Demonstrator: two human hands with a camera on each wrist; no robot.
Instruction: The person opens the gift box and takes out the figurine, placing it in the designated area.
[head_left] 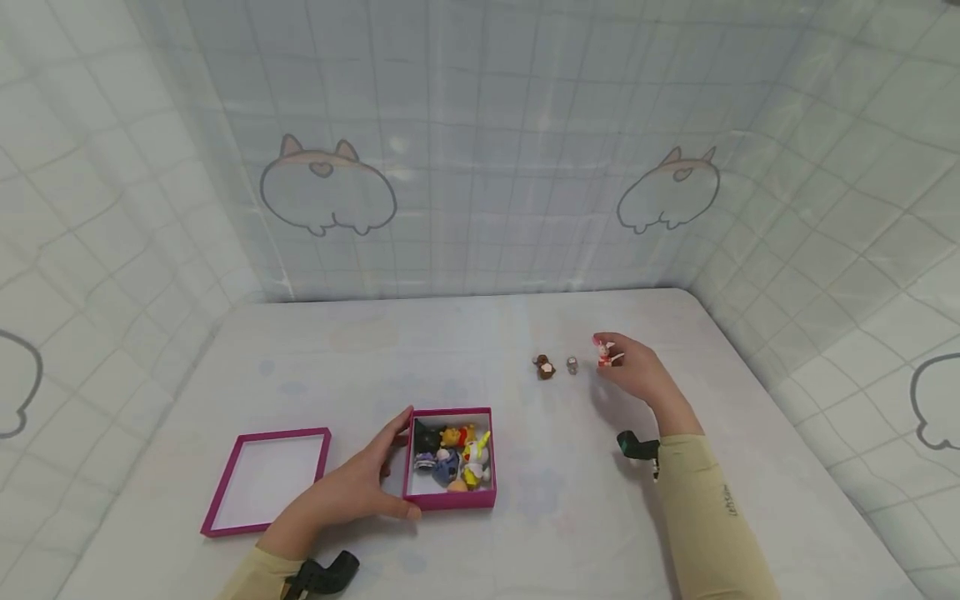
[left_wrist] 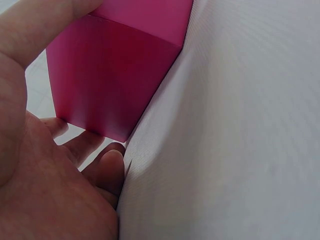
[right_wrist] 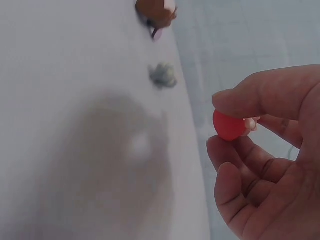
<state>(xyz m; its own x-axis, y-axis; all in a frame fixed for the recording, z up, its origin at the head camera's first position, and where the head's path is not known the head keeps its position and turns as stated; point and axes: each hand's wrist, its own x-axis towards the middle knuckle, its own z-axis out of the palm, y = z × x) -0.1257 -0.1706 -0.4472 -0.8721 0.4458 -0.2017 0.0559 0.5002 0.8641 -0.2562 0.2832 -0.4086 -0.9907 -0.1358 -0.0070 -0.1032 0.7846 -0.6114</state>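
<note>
With thumb and fingers, my left hand point(head_left: 360, 483) grips the left side of a magenta box point(head_left: 453, 500). The thumb lies along its front wall and the fingers reach the back corner. Inside lie several small toy figurines, among them a yellow bear in red point(head_left: 454, 436) and a blue-grey one point(head_left: 446, 467). At the right, my right hand point(head_left: 636, 368) pinches a small red-and-white figurine with long ears point(head_left: 604, 354), held above the table. Its round red base point(right_wrist: 229, 126) faces the right wrist camera.
A brown figurine point(head_left: 544, 367) and a tiny grey figurine point(head_left: 572, 365) stand on the white table, left of my right hand. The magenta-rimmed lid point(head_left: 273, 477) lies with its white inside up, left of the box. Pale grid-patterned curtains point(head_left: 480, 167) surround the table.
</note>
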